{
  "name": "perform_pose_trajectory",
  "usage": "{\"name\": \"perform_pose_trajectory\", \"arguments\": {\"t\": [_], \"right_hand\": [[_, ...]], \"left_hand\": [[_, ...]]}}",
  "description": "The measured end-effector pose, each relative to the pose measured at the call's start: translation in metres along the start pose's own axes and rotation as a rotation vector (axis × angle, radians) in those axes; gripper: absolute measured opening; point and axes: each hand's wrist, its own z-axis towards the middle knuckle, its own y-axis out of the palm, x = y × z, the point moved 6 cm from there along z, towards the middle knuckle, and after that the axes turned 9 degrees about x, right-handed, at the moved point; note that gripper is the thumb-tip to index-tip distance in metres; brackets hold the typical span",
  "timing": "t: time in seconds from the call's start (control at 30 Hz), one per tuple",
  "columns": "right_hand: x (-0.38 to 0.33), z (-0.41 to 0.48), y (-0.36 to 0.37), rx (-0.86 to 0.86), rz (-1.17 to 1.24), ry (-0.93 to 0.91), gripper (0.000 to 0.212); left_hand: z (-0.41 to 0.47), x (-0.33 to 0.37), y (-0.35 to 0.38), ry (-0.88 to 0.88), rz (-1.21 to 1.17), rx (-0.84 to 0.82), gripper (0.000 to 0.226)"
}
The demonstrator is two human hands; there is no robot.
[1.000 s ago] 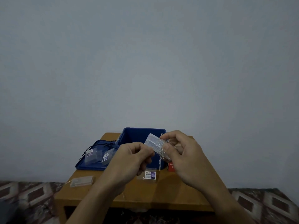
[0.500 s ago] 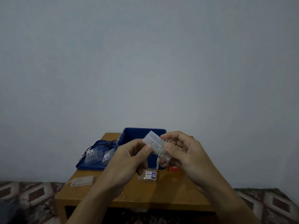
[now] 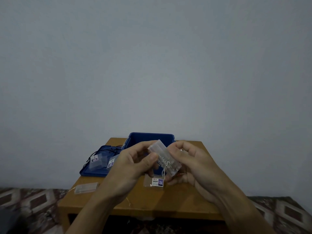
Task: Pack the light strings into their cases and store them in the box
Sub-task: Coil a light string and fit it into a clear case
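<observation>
Clear plastic forms the small case [image 3: 158, 148] that both hands hold above the wooden worktop [image 3: 185, 201], in front of the open blue box [image 3: 152, 138]. The left hand [image 3: 128, 166] pinches one side between curled fingers and thumb. The right hand [image 3: 192, 163] grips the other side, thumb on top. A thin light string [image 3: 165, 162] sits bunched inside, one strand hanging below. A labelled packet [image 3: 156, 182] lies under the hands, a second case [image 3: 86, 187] lies near the worktop's left edge, and two more packets rest on the blue lid [image 3: 91, 173].
</observation>
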Motion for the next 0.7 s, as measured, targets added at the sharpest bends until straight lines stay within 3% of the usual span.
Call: {"name": "perform_pose_trajectory", "arguments": {"t": [0.17, 0.43, 0.7], "right_hand": [[-0.002, 0.001, 0.001, 0.042, -0.106, 0.011, 0.055], [0.009, 0.006, 0.005, -0.106, -0.082, 0.099, 0.045], [0.033, 0.022, -0.002, -0.004, -0.063, 0.063, 0.03]], "left_hand": [[0.002, 0.004, -0.003, 0.076, 0.206, -0.003, 0.04], [0.008, -0.001, -0.004, 0.117, 0.303, -0.064, 0.037], [0.015, -0.011, 0.003, 0.099, 0.422, -0.099, 0.032]]}}
